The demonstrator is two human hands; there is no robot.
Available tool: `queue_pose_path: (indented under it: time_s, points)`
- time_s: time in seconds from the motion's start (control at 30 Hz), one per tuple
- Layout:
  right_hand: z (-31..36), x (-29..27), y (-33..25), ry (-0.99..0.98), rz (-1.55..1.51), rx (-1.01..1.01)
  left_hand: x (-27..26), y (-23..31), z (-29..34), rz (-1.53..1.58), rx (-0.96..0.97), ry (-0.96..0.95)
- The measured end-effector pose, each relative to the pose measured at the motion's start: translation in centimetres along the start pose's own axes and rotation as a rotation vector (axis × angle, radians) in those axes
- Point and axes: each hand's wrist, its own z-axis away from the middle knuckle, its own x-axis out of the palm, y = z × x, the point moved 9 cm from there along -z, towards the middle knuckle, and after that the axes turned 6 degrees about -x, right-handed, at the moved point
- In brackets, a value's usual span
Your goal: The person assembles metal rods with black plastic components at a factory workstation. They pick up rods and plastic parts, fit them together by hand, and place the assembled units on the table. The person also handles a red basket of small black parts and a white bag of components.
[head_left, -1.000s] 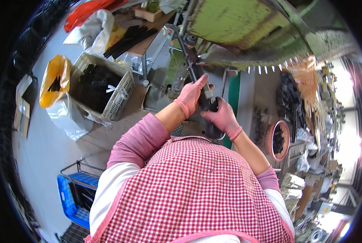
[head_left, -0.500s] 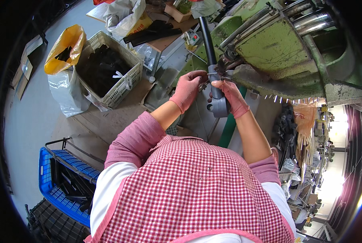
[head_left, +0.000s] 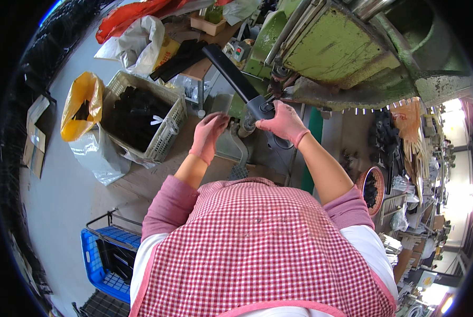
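A long black tube [head_left: 230, 73] with a grey fitting [head_left: 258, 107] on its lower end slants in front of the green machine. My right hand [head_left: 284, 124], in a pink glove, is closed on the grey fitting, thumb on its near side. To the left, apart from the tube, my left hand [head_left: 210, 136], also gloved in pink, is raised with its fingers loosely bent and apart. Nothing shows in it. Between the hands, a grey curved metal arm [head_left: 241, 145] stands below the fitting.
The green machine [head_left: 342, 47] fills the upper right. At left stand a pale crate [head_left: 179, 119] of dark parts and a yellow-and-white bag [head_left: 101, 153]. A blue basket [head_left: 91, 253] holds black pieces at lower left. More black tubes [head_left: 181, 61] lie on a bench beyond.
My left hand has let go of the fitting and drawn back left. The tube has tilted, its top leaning left, and my right hand has shifted slightly left with it.
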Motion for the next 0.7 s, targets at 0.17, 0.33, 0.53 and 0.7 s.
queue_pose_path:
  time_s: [0.17,0.33,0.53,0.7]
  points:
    - [0.2,-0.1,0.5,0.064,-0.052,0.000,-3.1,-0.7,1.4,-0.063,-0.097,0.039]
    - [0.3,0.0,0.3,0.140,-0.056,-0.059,-3.5,-1.2,2.5,-0.024,-0.107,0.018]
    - [0.7,0.5,0.6,0.085,-0.008,-0.071,-4.6,-1.5,3.1,-0.014,-0.101,-0.142]
    - [1.6,0.0,-0.5,0.114,-0.053,0.004,-6.8,-2.8,2.2,0.011,-0.255,-0.100]
